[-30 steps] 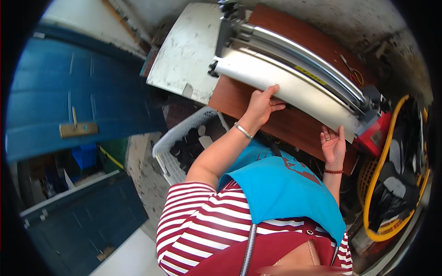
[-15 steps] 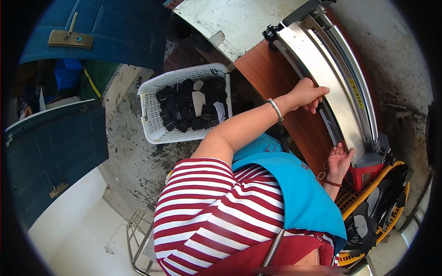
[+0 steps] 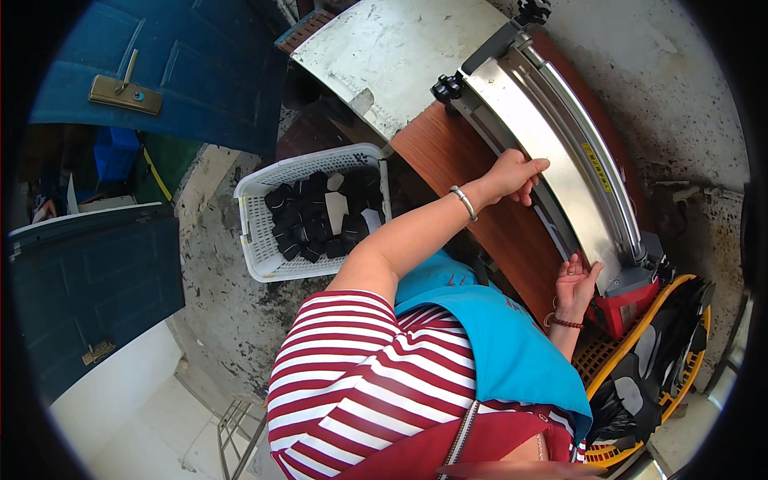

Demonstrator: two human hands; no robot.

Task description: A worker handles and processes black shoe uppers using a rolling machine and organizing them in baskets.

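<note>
A long machine with a shiny metal front plate point(image 3: 534, 132) and a roller bar stands on a brown wood-grain table point(image 3: 436, 148). My left hand point(image 3: 516, 174), with a silver bangle at the wrist, is at the middle of the plate's near edge. Its thumb lies on the plate and its fingers are curled below; anything between them is hidden. Close to the machine's right end is my right hand point(image 3: 574, 286), wearing a beaded bracelet. That palm faces up, the fingers are stretched out and apart, and the thumb touches the plate's edge.
A white plastic basket point(image 3: 250, 210) of black pieces and a few pale ones stands on the floor at left. A yellow basket point(image 3: 694, 352) with black and grey pieces is at right. A white-topped table point(image 3: 384, 56) adjoins the wooden one. Blue doors point(image 3: 200, 56) are at far left.
The whole view has shifted, so the machine and hands appear slightly farther left. Both hands keep about the same places along the plate's edge.
</note>
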